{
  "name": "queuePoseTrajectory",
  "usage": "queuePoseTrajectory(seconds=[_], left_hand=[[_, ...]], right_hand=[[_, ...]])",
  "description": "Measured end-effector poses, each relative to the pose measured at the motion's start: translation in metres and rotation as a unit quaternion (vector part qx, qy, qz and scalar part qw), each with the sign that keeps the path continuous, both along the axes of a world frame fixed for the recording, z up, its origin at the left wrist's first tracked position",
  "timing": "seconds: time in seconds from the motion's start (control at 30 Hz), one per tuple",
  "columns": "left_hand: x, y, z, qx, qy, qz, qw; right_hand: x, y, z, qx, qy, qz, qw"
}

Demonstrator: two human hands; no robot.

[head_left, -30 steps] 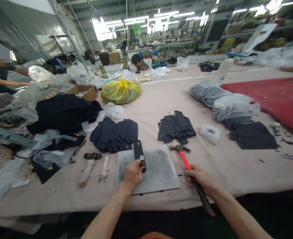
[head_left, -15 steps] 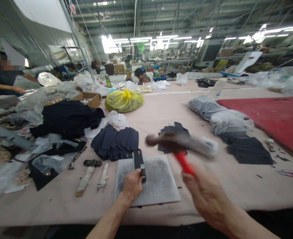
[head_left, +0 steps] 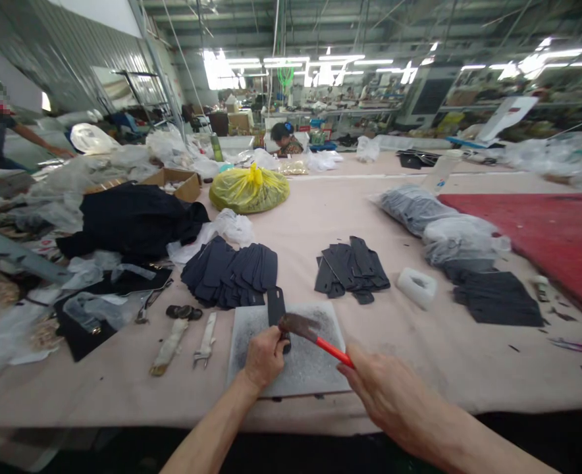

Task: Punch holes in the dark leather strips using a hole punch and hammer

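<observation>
My left hand [head_left: 264,359] pinches a small metal punch, mostly hidden now by the hammer head and fingers, on a dark strip [head_left: 276,307]. The strip lies on a smudged white board [head_left: 315,368] at the table's front. My right hand [head_left: 384,388] is closed round the red handle of a hammer [head_left: 320,339], whose head is over the punch at my left fingertips. Behind the board are two piles of dark pieces, one to the left [head_left: 229,273] and one to the right [head_left: 353,266].
Left of the board lie a wrapped-handle hammer [head_left: 170,349] and a pronged tool [head_left: 205,342]. A white roll [head_left: 417,288], more dark pieces [head_left: 498,299] and a red sheet [head_left: 528,230] are rightward. A yellow bag [head_left: 249,189] sits behind. Two people are farther off.
The hammer has come down and left from its raised position onto the punch, with my right hand lowered. My left hand stays at the strip. The view has shifted slightly.
</observation>
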State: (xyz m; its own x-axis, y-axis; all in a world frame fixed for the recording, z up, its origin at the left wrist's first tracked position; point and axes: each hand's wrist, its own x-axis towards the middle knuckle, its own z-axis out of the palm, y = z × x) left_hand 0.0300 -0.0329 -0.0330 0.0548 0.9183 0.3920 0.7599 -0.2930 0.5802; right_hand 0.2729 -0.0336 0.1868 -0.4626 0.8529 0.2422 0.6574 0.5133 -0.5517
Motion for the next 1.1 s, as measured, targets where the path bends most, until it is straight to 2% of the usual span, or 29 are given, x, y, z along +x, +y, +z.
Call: queuePoseTrajectory(seconds=[0.03, 0.1, 0.23, 0.27, 0.33, 0.4, 0.47, 0.53, 0.6, 0.67, 0.7, 0.77, 0.83, 0.87, 0.93, 0.97, 1.1], left_hand=[[0.000, 0.000, 0.000, 0.001, 0.001, 0.001, 1.000], [0.000, 0.000, -0.001, 0.004, -0.001, 0.001, 1.000], [-0.001, 0.000, -0.001, -0.001, -0.004, -0.004, 1.000], [-0.001, 0.000, 0.000, -0.001, -0.003, -0.005, 1.000], [-0.001, 0.000, 0.000, -0.003, 0.000, -0.004, 1.000], [-0.001, 0.000, 0.000, -0.007, 0.002, -0.003, 1.000], [-0.001, 0.001, 0.000, -0.010, -0.002, -0.003, 1.000], [-0.002, 0.001, -0.002, -0.013, -0.011, -0.003, 1.000], [-0.002, 0.000, -0.003, -0.013, -0.018, -0.003, 1.000], [-0.002, 0.000, -0.003, -0.012, -0.021, -0.004, 1.000], [-0.002, 0.000, -0.003, -0.011, -0.022, -0.004, 1.000], [-0.001, -0.001, -0.004, -0.012, -0.025, -0.001, 1.000], [-0.001, 0.000, -0.004, -0.013, -0.028, 0.001, 1.000], [-0.002, 0.000, -0.004, -0.013, -0.028, 0.002, 1.000], [-0.002, 0.000, -0.003, -0.014, -0.024, 0.005, 1.000], [-0.003, 0.000, -0.003, -0.015, -0.022, 0.007, 1.000], [-0.002, 0.001, 0.000, -0.030, -0.026, -0.006, 0.999]], right_hand=[[0.003, 0.002, -0.007, -0.010, -0.023, 0.020, 0.999], [0.011, 0.005, -0.008, -0.028, -0.029, 0.026, 0.999], [0.014, 0.004, 0.003, 0.024, 0.081, -0.062, 0.995], [0.012, 0.003, 0.000, 0.040, 0.090, -0.064, 0.993], [0.007, 0.001, -0.013, 0.027, 0.040, -0.026, 0.999], [0.009, 0.003, -0.029, -0.042, -0.047, 0.017, 0.998], [0.018, 0.008, -0.041, -0.115, -0.084, 0.008, 0.990], [0.035, 0.014, -0.053, -0.198, -0.058, -0.029, 0.978], [0.055, 0.019, -0.070, -0.317, -0.006, -0.079, 0.945], [0.075, 0.021, -0.097, -0.409, 0.025, -0.136, 0.902], [0.084, 0.021, -0.113, -0.417, 0.022, -0.165, 0.893], [0.097, 0.023, -0.143, -0.359, -0.023, -0.211, 0.909], [0.097, 0.025, -0.163, -0.230, -0.089, -0.235, 0.940], [0.090, 0.025, -0.168, -0.156, -0.115, -0.231, 0.953], [0.063, 0.027, -0.167, -0.028, -0.141, -0.175, 0.974], [0.044, 0.028, -0.164, 0.008, -0.136, -0.128, 0.982], [-0.039, 0.032, -0.159, -0.034, -0.066, 0.029, 0.997]])
